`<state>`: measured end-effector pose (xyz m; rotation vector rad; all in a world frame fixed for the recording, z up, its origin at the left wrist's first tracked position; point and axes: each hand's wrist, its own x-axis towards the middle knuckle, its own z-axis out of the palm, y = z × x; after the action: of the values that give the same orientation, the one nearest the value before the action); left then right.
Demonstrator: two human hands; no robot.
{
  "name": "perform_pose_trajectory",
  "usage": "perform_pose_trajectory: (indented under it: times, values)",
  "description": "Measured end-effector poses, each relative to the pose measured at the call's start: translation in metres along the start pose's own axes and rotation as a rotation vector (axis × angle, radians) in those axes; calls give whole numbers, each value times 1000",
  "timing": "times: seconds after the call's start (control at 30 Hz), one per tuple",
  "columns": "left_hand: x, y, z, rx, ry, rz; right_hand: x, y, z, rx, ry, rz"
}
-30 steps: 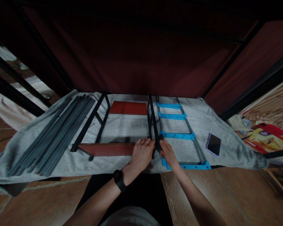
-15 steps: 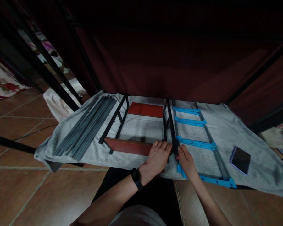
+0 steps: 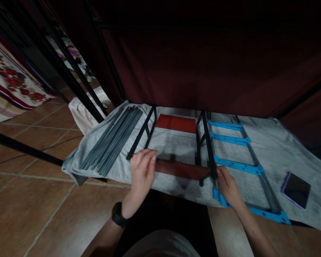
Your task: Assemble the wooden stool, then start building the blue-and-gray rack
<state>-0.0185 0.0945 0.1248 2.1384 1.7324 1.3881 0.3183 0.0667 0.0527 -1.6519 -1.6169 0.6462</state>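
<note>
A black metal frame (image 3: 208, 142) stands on the grey cloth, its two sides joined by a red-brown board (image 3: 180, 169) along the near edge and a red board (image 3: 176, 123) at the back. My left hand (image 3: 142, 171), wearing a dark wristband, is over the near board's left end. Its fingers curl toward the thumb, and whatever lies between them is hidden. My right hand (image 3: 229, 184) grips the frame's near right corner, with its fingertips partly behind the black bar.
Left of the frame lies a bundle of grey tubes (image 3: 112, 139). To the right are blue brackets (image 3: 238, 165) joined by grey tubes, then a phone (image 3: 296, 190). Everything rests on the grey cloth (image 3: 273, 146). A dark bar (image 3: 24, 146) crosses at left.
My left hand has moved left along the near board, from its right end to its left end. My right hand stays at the frame's right corner. The view has shifted left.
</note>
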Motion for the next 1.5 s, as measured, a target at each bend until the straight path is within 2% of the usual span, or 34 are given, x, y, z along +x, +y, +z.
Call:
perform_pose_trajectory:
  times: [0.07, 0.13, 0.23, 0.3, 0.47, 0.6, 0.77, 1.13, 1.5]
  values:
    - [8, -42, -21, -22, 182, -180, -1, -1, 0, 14, 3, 15]
    - [12, -79, -34, -125, 218, -379, -1, -2, 0, 34, 10, 21]
    - [13, -111, -39, -464, 96, -708, -1, -2, 1, 56, 28, 25]
    - [11, -118, -36, -608, 35, -790, -1, -2, 1, 48, 45, 29]
    - [7, -118, -22, -676, 57, -772, -2, 3, 4, 32, 48, 47]
    - [7, -125, -17, -729, 12, -782, -4, 4, 5, 45, 54, 88]
    - [5, -132, -14, -612, 30, -640, -5, 5, 8, 90, 65, 137]
    - [3, -135, -13, -391, 5, -387, -6, 1, 9, 123, 71, 152]
    - [0, -138, -12, -346, 7, -295, -5, -9, 9, 166, 69, 192]
